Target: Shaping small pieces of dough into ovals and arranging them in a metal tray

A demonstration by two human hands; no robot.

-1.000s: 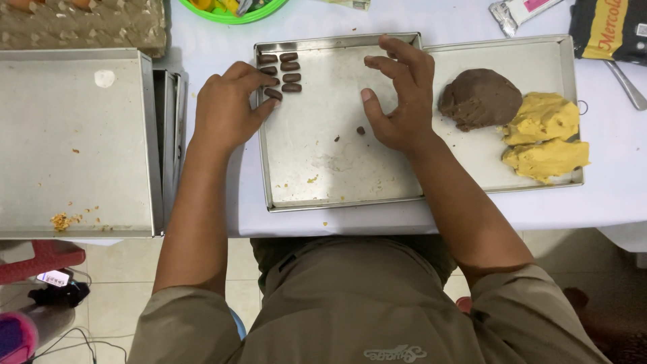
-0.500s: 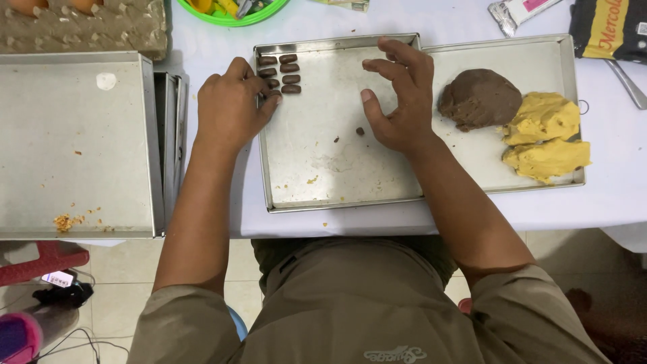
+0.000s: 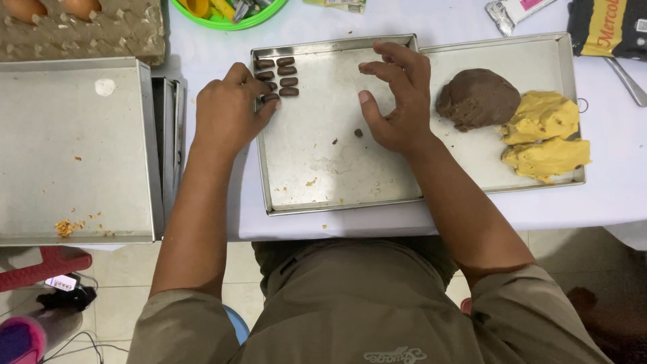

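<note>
Dough pieces (image 3: 278, 75) are lying in the tray's (image 3: 337, 182) far left corner, with two dough lumps (image 3: 512, 114) sitting in the neighbouring tray (image 3: 539, 50) to its right.

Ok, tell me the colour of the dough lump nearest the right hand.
Dark brown; the dough lump shows best in the head view.

At the upper right corner of the frame lay a black packet (image 3: 606, 27) with a yellow band. Left of it sat a silver foil wrapper (image 3: 515, 12) with pink. An egg carton (image 3: 101, 30) of grey pulp filled the upper left.
</note>
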